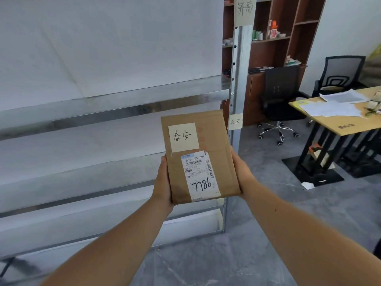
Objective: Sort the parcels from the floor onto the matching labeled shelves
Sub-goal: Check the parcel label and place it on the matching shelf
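Parcel (pixel 198 155) is clasped at both edges by left hand (pixel 162 182) and right hand (pixel 240 172), fingers hidden beneath

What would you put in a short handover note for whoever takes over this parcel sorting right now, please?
Left hand and right hand: each grips one long side of the cardboard parcel, held up in front of the metal shelving.
Parcel: its yellow note reads 泰安; the shipping label has 7786 handwritten.
Shelf tags on the upright: 济南 tag higher, 泰安 tag lower, beside the parcel.
Done: parcel picked up; the visible shelves look empty.
Left: set it on the shelf by the 泰安 tag, then fetch the next.
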Action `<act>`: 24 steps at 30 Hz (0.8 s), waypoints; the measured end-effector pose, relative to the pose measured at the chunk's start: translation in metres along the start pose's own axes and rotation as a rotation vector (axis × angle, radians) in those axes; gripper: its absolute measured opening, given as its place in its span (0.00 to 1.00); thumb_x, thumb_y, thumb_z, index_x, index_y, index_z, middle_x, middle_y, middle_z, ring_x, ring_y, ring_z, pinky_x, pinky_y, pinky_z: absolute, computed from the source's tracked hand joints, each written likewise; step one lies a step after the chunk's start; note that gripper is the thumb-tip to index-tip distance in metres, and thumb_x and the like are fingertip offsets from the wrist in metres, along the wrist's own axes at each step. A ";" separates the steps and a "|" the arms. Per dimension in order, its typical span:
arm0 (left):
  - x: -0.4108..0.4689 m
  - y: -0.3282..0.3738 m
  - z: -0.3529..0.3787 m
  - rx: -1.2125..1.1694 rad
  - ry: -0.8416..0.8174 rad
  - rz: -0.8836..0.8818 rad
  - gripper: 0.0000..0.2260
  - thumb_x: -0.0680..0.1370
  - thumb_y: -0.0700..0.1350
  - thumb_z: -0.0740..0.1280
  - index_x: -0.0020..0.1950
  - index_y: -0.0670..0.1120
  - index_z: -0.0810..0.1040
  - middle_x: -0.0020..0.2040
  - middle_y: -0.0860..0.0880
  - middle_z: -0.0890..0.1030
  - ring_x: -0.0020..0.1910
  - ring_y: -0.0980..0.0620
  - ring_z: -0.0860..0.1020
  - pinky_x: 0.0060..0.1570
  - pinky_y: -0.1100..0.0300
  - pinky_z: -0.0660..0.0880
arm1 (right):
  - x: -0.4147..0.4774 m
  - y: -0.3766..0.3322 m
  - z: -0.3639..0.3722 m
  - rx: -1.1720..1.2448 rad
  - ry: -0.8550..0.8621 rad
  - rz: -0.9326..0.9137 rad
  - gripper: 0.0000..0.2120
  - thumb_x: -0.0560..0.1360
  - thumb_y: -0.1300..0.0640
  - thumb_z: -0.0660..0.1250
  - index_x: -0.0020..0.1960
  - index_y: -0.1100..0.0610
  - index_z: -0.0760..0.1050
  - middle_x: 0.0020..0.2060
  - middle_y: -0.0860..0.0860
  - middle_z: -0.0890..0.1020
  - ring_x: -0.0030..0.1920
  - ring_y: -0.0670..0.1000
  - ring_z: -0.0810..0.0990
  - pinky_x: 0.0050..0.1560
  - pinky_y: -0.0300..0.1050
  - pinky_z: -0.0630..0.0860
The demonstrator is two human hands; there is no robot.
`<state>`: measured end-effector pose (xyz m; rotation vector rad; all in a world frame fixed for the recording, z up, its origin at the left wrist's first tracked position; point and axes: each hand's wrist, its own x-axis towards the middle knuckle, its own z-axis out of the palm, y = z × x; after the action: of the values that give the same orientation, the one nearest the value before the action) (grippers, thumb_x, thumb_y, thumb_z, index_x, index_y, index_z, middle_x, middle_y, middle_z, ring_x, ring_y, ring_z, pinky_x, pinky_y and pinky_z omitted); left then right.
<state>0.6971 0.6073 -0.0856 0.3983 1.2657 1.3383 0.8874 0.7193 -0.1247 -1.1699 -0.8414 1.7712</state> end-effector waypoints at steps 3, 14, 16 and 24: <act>0.004 -0.009 0.004 -0.001 -0.004 -0.009 0.29 0.83 0.71 0.48 0.62 0.58 0.84 0.55 0.50 0.90 0.46 0.48 0.90 0.37 0.52 0.86 | 0.001 0.009 -0.011 0.014 -0.007 0.034 0.28 0.78 0.30 0.66 0.59 0.53 0.88 0.56 0.57 0.90 0.59 0.62 0.88 0.68 0.63 0.80; 0.034 -0.031 0.007 -0.002 0.001 -0.042 0.29 0.82 0.72 0.48 0.62 0.59 0.83 0.49 0.53 0.90 0.44 0.50 0.90 0.36 0.54 0.85 | 0.019 0.014 -0.026 -0.025 0.018 0.040 0.30 0.72 0.29 0.70 0.57 0.53 0.88 0.54 0.56 0.90 0.58 0.62 0.88 0.67 0.63 0.81; 0.041 -0.034 0.006 -0.001 0.003 -0.048 0.29 0.82 0.72 0.48 0.61 0.59 0.83 0.49 0.54 0.91 0.44 0.50 0.90 0.39 0.53 0.84 | 0.025 0.018 -0.028 -0.040 0.033 0.040 0.31 0.69 0.28 0.69 0.58 0.52 0.87 0.54 0.56 0.90 0.58 0.62 0.88 0.67 0.63 0.81; 0.060 -0.047 0.000 0.018 -0.010 -0.055 0.30 0.82 0.72 0.47 0.60 0.59 0.83 0.49 0.53 0.91 0.44 0.50 0.90 0.41 0.53 0.83 | 0.050 0.035 -0.035 -0.062 0.025 0.062 0.43 0.56 0.22 0.70 0.60 0.51 0.87 0.54 0.55 0.90 0.58 0.62 0.88 0.67 0.63 0.81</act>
<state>0.7049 0.6460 -0.1508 0.3791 1.2724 1.2777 0.9000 0.7518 -0.1858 -1.2685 -0.8586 1.7883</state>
